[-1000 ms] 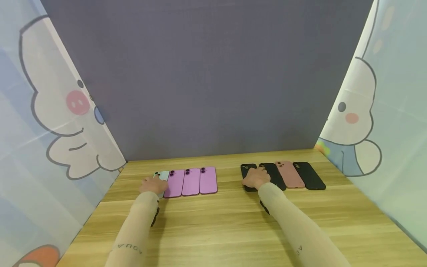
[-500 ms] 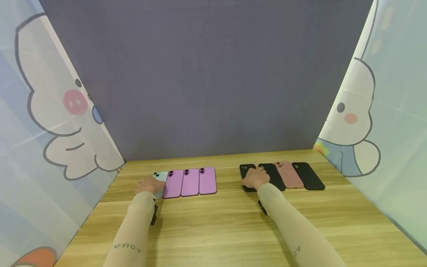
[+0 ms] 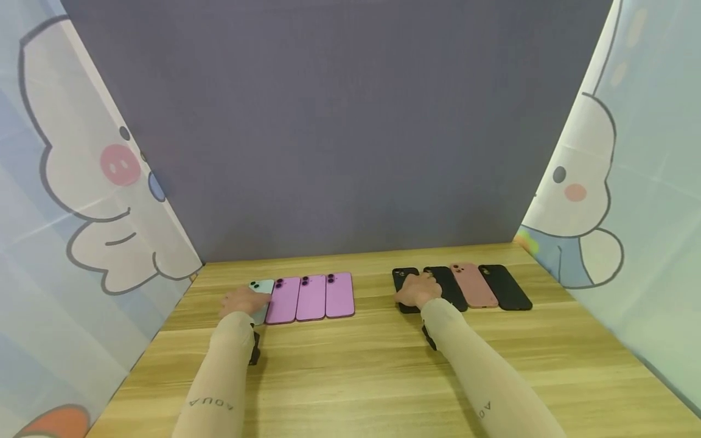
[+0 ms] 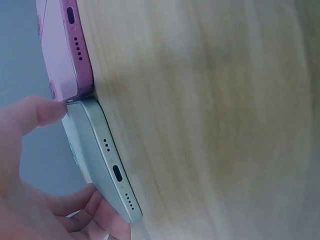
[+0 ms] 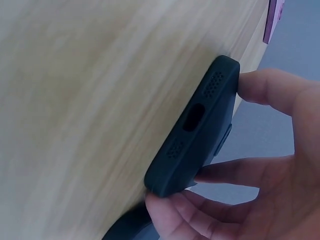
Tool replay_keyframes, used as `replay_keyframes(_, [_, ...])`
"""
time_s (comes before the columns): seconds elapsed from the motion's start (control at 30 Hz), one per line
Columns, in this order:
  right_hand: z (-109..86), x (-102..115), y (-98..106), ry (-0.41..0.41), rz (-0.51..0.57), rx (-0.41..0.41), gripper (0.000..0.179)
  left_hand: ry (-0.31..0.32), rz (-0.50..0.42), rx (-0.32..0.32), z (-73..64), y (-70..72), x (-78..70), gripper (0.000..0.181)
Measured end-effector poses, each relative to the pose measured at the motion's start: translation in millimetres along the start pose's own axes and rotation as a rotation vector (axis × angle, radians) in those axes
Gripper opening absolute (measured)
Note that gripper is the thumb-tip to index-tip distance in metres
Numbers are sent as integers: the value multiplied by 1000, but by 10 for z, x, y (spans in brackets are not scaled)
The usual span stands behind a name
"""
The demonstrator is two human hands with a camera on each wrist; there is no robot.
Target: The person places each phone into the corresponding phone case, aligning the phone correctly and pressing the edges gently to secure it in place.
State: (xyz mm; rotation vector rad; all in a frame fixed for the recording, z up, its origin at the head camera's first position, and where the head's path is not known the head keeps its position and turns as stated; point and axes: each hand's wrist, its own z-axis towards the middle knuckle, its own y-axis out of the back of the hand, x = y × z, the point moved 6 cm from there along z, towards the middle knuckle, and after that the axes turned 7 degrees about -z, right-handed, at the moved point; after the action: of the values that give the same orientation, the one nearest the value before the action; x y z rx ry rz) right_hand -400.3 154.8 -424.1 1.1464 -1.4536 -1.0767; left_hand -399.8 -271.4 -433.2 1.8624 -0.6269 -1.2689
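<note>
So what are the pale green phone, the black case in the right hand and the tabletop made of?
The pale green phone: perhaps metal or plastic, satin; smooth edge with crisp holes.
The black case: likely silicone or plastic, matte; dull surface without sharp reflections.
The tabletop: wood or wood-print laminate, soft sheen; streaky grain.

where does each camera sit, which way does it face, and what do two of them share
Head: worn on the head, facing forward and down over the wooden table; the sleeves, left hand and right hand show.
Left wrist: on that wrist, facing the port end of the mint phone; the left hand's thumb and fingers show.
Right wrist: on that wrist, facing the port end of a black case; the right hand's thumb and fingers show.
Shared: head and left wrist both show the mint phone.
</note>
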Motion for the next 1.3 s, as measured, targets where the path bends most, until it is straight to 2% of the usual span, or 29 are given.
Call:
replay_keyframes(0.2, [-12, 34, -6, 14, 4, 3, 54, 13, -23, -18, -22, 30, 39, 77])
replay_keyframes(0.4, [0, 25, 9, 8, -8, -7, 57, 0, -20, -36, -23, 28, 41, 74])
replay_keyframes(0.57, [-9, 26, 38, 15, -13, -8, 59, -6, -15, -40, -9, 22, 40, 79])
replay_keyframes(0.9, [-29, 10, 35, 9, 2, -13, 50, -9, -12, -38, -28, 20, 19, 81])
replay_keyframes(1.3, [-39, -7, -10, 3, 21, -3, 65, 1, -78, -62, -21, 38, 49, 85])
